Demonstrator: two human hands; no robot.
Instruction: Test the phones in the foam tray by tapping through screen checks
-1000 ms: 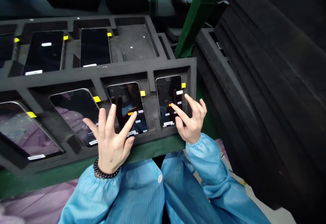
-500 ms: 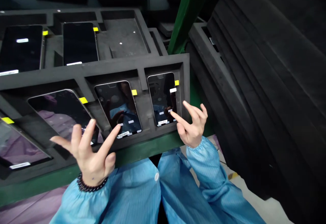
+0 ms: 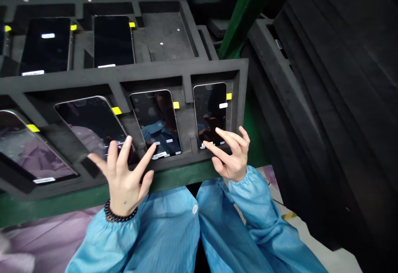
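Observation:
My left hand (image 3: 126, 182), with a dark beaded bracelet at the wrist, is spread open. Its index fingertip is on or just over the lower screen of the middle smartphone (image 3: 155, 117), and its other fingers hover over the smartphone (image 3: 88, 119) to the left. My right hand (image 3: 232, 157) has its fingers stretched out, the index tip at the lower edge of the rightmost smartphone (image 3: 209, 103). These phones lie face up in pockets of a black foam tray (image 3: 186, 69), each with a yellow tab on its right side. Small light boxes show on the middle screen.
A second foam tray (image 3: 191, 28) behind holds more phones, such as a dark one (image 3: 113, 41). A green post (image 3: 245, 16) rises behind the near tray's right end. Stacked black foam trays (image 3: 326, 111) fill the right side. Purple cloth (image 3: 59, 240) is at lower left.
The view has shifted, so the trays appear farther right and slightly higher. My right index finger has moved from the on-screen boxes down to the bottom of the rightmost phone.

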